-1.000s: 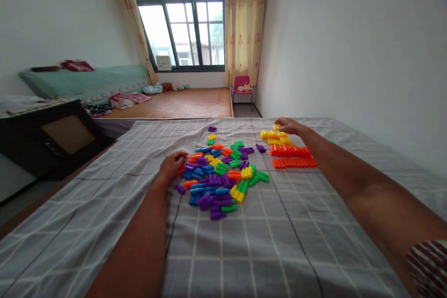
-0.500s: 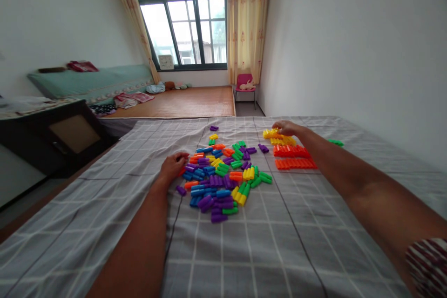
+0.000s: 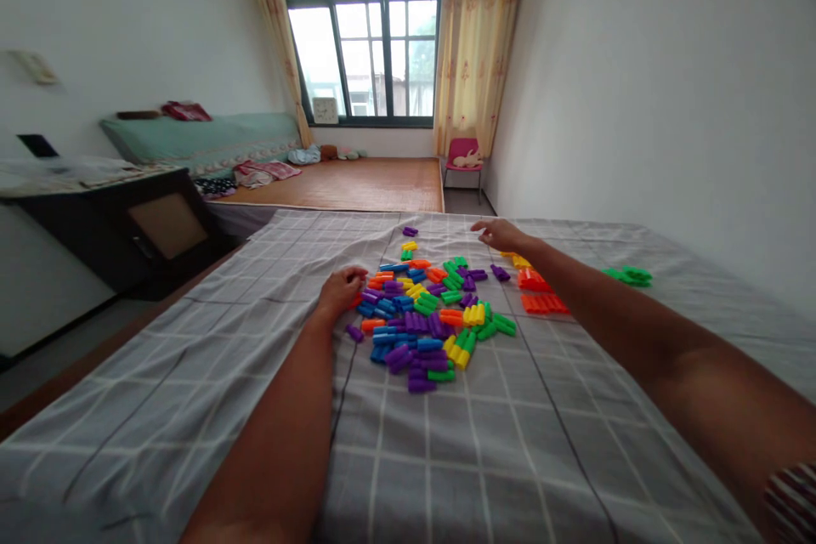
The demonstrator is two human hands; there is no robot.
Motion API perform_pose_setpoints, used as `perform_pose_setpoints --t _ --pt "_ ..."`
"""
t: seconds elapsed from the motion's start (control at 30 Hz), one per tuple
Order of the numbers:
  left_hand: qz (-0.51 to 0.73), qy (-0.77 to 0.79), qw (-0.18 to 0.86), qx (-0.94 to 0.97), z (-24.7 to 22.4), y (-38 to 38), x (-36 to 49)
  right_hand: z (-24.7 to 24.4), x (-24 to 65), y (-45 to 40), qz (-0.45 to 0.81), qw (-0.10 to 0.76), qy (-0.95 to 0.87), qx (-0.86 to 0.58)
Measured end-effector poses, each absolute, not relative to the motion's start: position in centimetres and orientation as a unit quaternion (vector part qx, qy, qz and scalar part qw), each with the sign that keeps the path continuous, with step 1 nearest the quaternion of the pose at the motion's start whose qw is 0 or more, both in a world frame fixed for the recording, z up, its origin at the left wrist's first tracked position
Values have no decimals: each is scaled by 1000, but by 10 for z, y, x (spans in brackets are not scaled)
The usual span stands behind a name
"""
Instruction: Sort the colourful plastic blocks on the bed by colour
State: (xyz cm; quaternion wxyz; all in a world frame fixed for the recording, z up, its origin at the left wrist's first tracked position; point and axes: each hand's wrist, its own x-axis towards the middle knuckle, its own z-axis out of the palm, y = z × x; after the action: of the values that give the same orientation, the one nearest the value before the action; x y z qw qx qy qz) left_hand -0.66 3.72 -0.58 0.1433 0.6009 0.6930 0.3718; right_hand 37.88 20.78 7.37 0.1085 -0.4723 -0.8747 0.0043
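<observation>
Square clock point(image 3: 325, 110) before window point(image 3: 361, 59); plush toy point(image 3: 470, 159) on pink chair point(image 3: 462, 146); yellowish curtain point(image 3: 478, 34).

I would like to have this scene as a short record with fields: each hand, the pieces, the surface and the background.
Left hand: at the pile's left edge, fingers curled; whether it grips a piece cannot be told
Right hand: no piece visible in it; near the yellow pieces
Pile: mixed blue, purple, green, orange and yellow
Orange rows: two, partly hidden by the right forearm
Green group: apart, right of the orange rows
Surface: grey checked cloth
Background: window, curtains, pink chair
</observation>
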Motion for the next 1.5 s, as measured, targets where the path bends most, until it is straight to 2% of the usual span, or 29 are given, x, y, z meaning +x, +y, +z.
perform_pose_setpoints --t 0.23,0.43,0.73,0.93,1.07,1.2,1.3,1.5 --pt "381 697 158 587 -5 35 -2 38 238 201 -12 65 -915 -397" --pt "393 694 161 582 -10 38 -1 26 208 215 1 12 -929 -370" --pt "380 699 151 587 -4 36 -1 39 261 188 -7 9 -901 -435" --pt "378 691 138 600 -5 36 -5 61 331 182 42 99 -879 -464" --pt "376 689 141 603 -5 36 -6 82 416 191 98 130 -816 -554" --pt "368 695 143 601 -3 37 -7 86 482 198 155 84 -767 -617" --pt "358 703 133 600 1 36 -7 74 498 198 100 40 -778 -618" --pt "365 695 145 602 2 33 -6 52 487 190 28 9 -765 -643"
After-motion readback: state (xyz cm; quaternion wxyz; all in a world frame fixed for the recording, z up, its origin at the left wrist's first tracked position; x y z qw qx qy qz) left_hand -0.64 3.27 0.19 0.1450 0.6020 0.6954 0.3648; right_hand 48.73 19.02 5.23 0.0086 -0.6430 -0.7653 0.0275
